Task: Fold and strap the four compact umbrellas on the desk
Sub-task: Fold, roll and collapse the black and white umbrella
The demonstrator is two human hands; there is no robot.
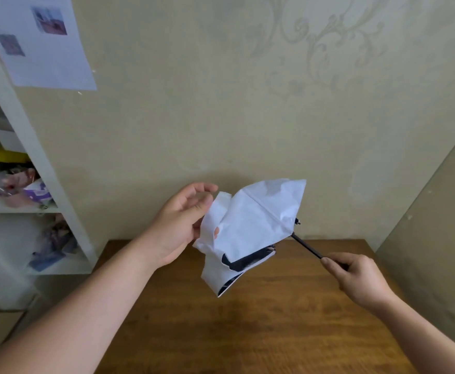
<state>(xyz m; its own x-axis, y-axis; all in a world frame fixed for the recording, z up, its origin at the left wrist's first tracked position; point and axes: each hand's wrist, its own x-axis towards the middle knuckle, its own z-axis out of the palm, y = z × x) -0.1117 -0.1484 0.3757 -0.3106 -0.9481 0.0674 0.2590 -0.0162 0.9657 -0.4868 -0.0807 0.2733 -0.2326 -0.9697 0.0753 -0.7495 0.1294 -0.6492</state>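
Above the desk (247, 333), we hold one umbrella (250, 228) in the air, clear of the wooden top. Our right hand (355, 276) grips the black shaft (308, 248), fingers curled round its lower end, with the shaft angled up and left into the canopy. Our left hand (179, 225) sits at the canopy's left edge, fingers relaxed and slightly bent, touching the white fabric; we cannot tell whether it pinches any. White outside and dark inside, the canopy hangs crumpled and partly collapsed. A shelf (32, 206) stands at left, a papered wall (221, 103) behind.
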